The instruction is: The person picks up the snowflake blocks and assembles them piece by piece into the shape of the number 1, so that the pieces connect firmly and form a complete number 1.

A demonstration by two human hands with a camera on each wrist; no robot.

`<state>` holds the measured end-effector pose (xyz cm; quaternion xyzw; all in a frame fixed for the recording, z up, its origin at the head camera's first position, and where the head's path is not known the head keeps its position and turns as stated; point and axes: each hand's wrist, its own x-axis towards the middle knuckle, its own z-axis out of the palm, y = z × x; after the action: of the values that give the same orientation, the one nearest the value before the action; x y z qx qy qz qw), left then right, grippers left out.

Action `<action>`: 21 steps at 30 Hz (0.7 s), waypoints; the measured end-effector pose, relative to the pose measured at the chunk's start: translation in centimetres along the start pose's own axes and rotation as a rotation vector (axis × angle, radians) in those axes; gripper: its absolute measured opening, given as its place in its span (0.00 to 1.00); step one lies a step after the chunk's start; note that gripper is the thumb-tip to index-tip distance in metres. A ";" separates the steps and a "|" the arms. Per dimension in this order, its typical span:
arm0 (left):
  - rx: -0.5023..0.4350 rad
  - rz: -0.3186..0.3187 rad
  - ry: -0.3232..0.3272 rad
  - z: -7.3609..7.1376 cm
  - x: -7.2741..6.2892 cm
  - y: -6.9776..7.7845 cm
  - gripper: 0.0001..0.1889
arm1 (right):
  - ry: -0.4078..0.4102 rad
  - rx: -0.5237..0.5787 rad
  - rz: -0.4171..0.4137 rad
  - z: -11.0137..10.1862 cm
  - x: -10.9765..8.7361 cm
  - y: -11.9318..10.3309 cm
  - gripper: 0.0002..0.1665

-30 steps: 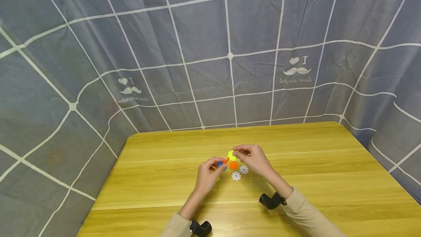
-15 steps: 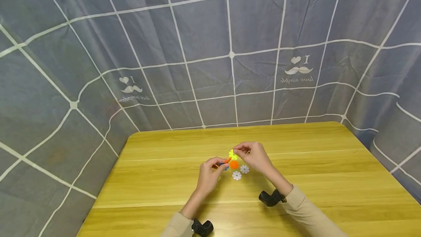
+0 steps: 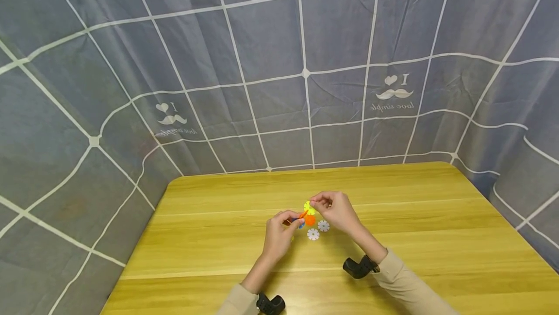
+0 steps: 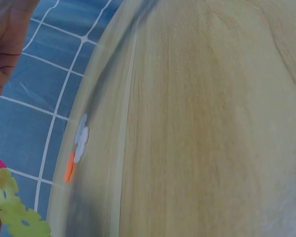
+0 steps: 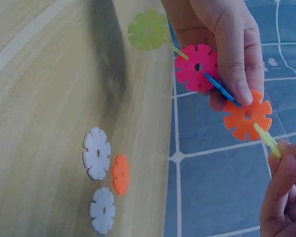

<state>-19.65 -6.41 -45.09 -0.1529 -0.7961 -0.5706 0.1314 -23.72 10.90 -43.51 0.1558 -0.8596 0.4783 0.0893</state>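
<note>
My left hand pinches a notched, round orange plastic disc, my right hand a matching yellow disc, which a skewed push could dislodge

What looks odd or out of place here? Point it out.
The printed words on the grey curtain read backwards, as if its wrong side faces the table. Otherwise nothing stands out: the loose white discs lie flat on the table, and the coloured discs in the left hand and right hand show no visible damage.
</note>
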 end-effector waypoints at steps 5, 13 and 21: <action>0.008 -0.008 -0.005 0.0 0.1 -0.3 0.04 | -0.016 0.023 0.029 0.0 0.0 0.3 0.05; 0.003 0.027 -0.019 0.7 0.6 -3.8 0.06 | -0.050 0.097 0.080 -0.2 0.0 0.7 0.08; 0.017 -0.010 -0.028 0.5 0.6 -3.9 0.07 | -0.082 0.140 0.115 -0.2 0.0 0.8 0.10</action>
<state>-21.79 -7.05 -48.40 -0.1557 -0.8034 -0.5622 0.1189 -23.99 11.42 -44.05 0.1313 -0.8347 0.5346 0.0153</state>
